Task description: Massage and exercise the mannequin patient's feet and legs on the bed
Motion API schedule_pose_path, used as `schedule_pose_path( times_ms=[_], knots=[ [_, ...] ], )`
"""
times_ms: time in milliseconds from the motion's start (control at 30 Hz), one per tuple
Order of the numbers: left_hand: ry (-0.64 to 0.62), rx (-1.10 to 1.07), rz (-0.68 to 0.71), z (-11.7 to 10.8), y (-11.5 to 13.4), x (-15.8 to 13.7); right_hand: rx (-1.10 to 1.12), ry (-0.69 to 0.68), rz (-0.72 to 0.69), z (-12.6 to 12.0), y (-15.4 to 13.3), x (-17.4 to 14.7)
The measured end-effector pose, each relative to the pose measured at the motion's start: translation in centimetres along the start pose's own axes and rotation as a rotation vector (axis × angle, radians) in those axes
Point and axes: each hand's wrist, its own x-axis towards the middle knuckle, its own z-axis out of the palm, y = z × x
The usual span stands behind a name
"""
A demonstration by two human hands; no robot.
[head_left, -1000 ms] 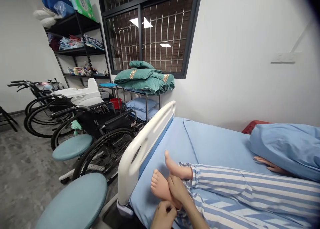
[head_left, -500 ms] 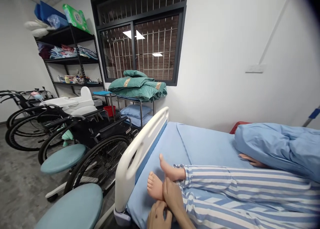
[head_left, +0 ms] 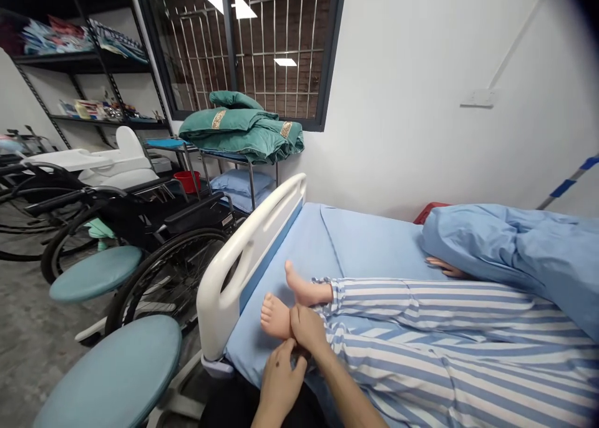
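A figure that looks like a care mannequin lies on the bed in blue-and-white striped trousers (head_left: 421, 347). My right hand (head_left: 309, 328) is wrapped over the ankle of the nearer bare foot (head_left: 276, 317). Just below it, my left hand (head_left: 282, 375) has its fingers curled against the heel of that foot, thumb apart; its fingertips are partly hidden. The farther foot (head_left: 306, 289) points upward beside it, untouched. Both feet rest on the light-blue sheet (head_left: 374, 244).
A white bed end board (head_left: 224, 291) stands left of the feet. Round teal stools (head_left: 115, 378) and wheelchairs (head_left: 178, 272) are to the left. Folded green quilts (head_left: 243, 131) lie on a rack below the window. A blue quilt (head_left: 496, 247) covers the figure's upper part.
The view has tilted downward and shifted slightly, so more of both forearms shows. My hands stay at the nearer foot, which remains on the bed.
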Motion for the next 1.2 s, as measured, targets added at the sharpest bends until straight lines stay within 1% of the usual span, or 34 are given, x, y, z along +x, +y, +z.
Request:
schedule_pose_path(
  times_ms=[67,200,300,467,567,700,833,1033,1100,1200],
  knots=[
    [-0.021,-0.016,-0.003,0.0,0.0,0.2,-0.001,-0.036,-0.017,-0.2,0.1,0.4],
    [-0.077,-0.07,-0.005,0.0,-0.1,0.7,0.003,-0.009,-0.018,0.0,0.1,0.9],
    [-0.085,-0.074,-0.019,0.1,-0.5,1.2,0.001,-0.004,-0.011,0.1,0.2,1.1],
    [-0.085,-0.068,-0.034,0.4,-1.6,1.7,0.119,-0.034,-0.016,0.2,0.4,2.3],
    [-0.074,-0.007,-0.062,0.4,-1.7,1.6,0.166,0.0,-0.012,0.5,0.5,2.8],
    [-0.061,0.074,-0.071,0.3,-1.3,1.5,0.167,0.08,-0.01,0.8,0.5,2.6],
    [-0.038,0.114,-0.062,0.3,-1.3,1.4,0.151,0.111,-0.021,0.8,0.4,2.2],
    [0.025,0.131,-0.015,0.4,-1.8,1.2,0.123,0.15,-0.008,0.9,0.3,1.8],
    [0.063,0.161,0.014,0.6,-2.0,1.1,0.111,0.173,-0.007,0.9,0.2,1.6],
    [0.155,0.215,0.063,0.7,-2.1,0.9,0.101,0.188,-0.015,0.8,0.0,1.3]
  ],
)
